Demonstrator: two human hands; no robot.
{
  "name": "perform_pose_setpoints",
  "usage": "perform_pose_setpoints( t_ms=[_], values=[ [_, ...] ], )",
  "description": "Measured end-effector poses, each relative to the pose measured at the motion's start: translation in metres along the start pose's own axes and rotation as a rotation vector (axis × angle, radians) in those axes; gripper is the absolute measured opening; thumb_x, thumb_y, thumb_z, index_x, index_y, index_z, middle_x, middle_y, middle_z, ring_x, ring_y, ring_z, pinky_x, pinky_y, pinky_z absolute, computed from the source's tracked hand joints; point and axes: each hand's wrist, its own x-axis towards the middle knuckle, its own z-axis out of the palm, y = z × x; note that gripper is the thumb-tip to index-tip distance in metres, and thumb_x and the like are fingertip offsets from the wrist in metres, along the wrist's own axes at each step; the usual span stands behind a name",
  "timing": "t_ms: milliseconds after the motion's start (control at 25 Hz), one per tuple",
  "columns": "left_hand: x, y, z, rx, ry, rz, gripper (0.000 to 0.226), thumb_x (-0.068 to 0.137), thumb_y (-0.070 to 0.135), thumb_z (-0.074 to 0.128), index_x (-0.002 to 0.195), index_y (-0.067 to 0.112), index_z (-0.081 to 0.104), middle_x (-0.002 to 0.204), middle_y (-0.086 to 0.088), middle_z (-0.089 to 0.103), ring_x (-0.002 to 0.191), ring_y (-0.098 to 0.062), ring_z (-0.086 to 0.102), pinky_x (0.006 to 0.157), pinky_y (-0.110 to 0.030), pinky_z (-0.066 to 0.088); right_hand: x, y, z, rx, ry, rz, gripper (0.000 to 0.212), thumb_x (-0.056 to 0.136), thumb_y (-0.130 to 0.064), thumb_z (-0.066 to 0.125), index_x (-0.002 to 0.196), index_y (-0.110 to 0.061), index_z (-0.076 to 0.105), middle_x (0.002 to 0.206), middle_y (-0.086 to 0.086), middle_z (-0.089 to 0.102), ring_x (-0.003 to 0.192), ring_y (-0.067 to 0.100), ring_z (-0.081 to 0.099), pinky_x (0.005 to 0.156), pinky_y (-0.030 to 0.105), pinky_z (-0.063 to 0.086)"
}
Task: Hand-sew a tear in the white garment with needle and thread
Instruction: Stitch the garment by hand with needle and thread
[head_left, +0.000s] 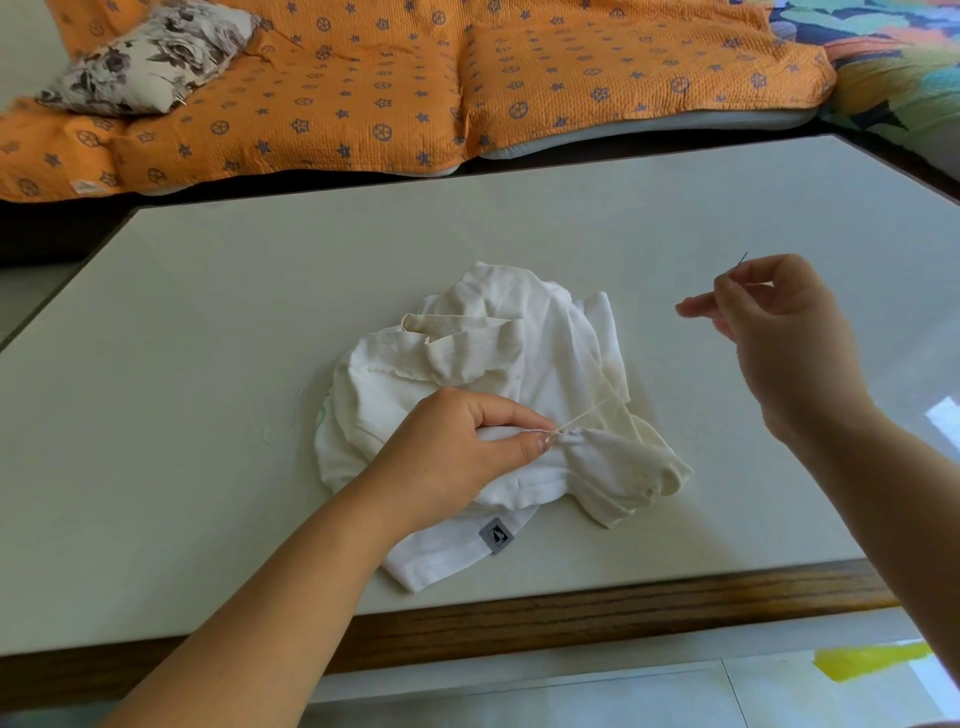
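The crumpled white garment lies in the middle of a pale surface, towards its front edge. Your left hand rests on it, fingers pinching a gathered fold of cloth. A pale thread runs taut from that fold, up and to the right. Your right hand is raised, apart from the cloth, fingers pinching a needle whose end pokes out above. An orange patterned sofa cover lies behind.

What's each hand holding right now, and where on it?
The left hand pinches the white garment at the bunched fabric where the thread comes out; the right hand pinches the needle, one end poking above its fingers.
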Motion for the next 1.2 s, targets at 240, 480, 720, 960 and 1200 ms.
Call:
perform_pose_setpoints(
  t_ms=[240,480,720,960,1200],
  values=[
    [-0.001,0.001,-0.002,-0.008,-0.011,-0.005,0.011,0.088,0.028,0.071,0.094,0.035,0.076,0.093,0.026,0.073,0.095,0.012,0.064,0.084,-0.003,0.044,-0.006,0.005,0.006,-0.249,-0.090,-0.161,0.005,0.101,-0.021,0.047,0.101,-0.021,0.052,0.084,-0.018,0.068,0.070,-0.002,0.055,0.055,0.014,0.036],
    [-0.002,0.001,-0.003,-0.009,-0.038,-0.027,0.011,0.089,0.028,0.071,0.096,0.032,0.078,0.092,0.021,0.075,0.094,0.007,0.067,0.090,-0.015,0.049,0.010,0.015,0.000,-0.144,0.043,-0.059,0.007,0.100,-0.019,0.046,0.102,-0.020,0.053,0.095,-0.007,0.071,0.083,0.000,0.062,0.057,0.012,0.039],
    [-0.002,0.002,-0.004,-0.002,-0.054,-0.053,0.009,0.088,0.029,0.072,0.094,0.032,0.078,0.091,0.021,0.075,0.093,0.008,0.067,0.086,-0.012,0.048,0.019,0.018,-0.002,-0.051,0.124,-0.042,0.008,0.101,-0.019,0.046,0.103,-0.021,0.053,0.097,-0.002,0.070,0.099,0.013,0.068,0.087,0.028,0.052],
    [-0.003,0.003,-0.005,-0.007,-0.041,-0.056,0.010,0.088,0.030,0.071,0.094,0.034,0.077,0.093,0.024,0.074,0.094,0.010,0.065,0.088,-0.011,0.046,-0.009,-0.013,0.004,0.107,-0.086,0.027,0.010,0.100,-0.014,0.053,0.091,-0.018,0.055,0.084,0.007,0.073,0.063,0.021,0.071,0.059,0.036,0.059],
    [-0.002,0.004,-0.004,-0.039,-0.022,-0.061,0.008,0.086,0.031,0.072,0.090,0.036,0.077,0.090,0.021,0.075,0.091,0.007,0.067,0.090,-0.018,0.049,-0.070,-0.030,0.024,-0.196,-0.697,0.029,0.010,0.099,-0.019,0.052,0.091,-0.018,0.057,0.072,-0.003,0.076,0.048,0.023,0.068,0.045,0.022,0.045]
  ],
)
